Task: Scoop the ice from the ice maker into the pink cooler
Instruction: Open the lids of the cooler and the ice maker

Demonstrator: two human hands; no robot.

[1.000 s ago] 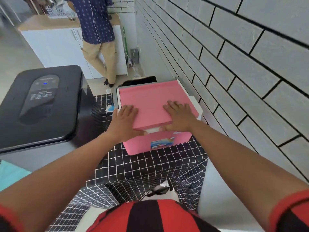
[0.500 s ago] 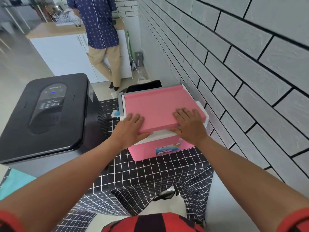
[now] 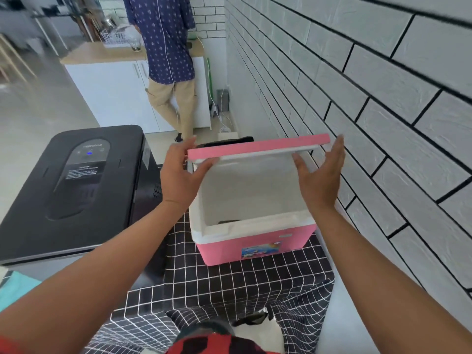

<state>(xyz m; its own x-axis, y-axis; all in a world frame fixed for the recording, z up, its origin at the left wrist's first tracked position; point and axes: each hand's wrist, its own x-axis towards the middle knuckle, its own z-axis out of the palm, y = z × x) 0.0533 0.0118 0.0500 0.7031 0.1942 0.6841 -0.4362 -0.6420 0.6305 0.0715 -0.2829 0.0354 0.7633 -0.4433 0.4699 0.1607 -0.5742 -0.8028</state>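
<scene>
a: what do we meet first, going from the left?

b: the black ice maker (image 3: 74,185), lid closed, a small blue light on its top panel. it stands just left of the pink cooler (image 3: 255,241), and both sit on a black cloth with a white grid (image 3: 242,284).

a: and the cooler itself?

b: it's our landmark. it is open and we see its white inside walls, with something dark low in the bottom that we cannot make out. the pink lid (image 3: 258,148) is raised above its far edge, tilted up, white underside facing us.

a: where are our hands?

b: our left hand (image 3: 178,172) is at the lid's left end, thumb under it and fingers curled up behind the edge, gripping it. our right hand (image 3: 319,177) is at the lid's right end, fingers straight and together, thumb touching the underside.

a: beyond the cooler?

b: behind it, a person in a dark patterned shirt (image 3: 163,37) stands at a white cabinet (image 3: 112,95). to the cooler's right runs a white brick wall (image 3: 370,98).
</scene>
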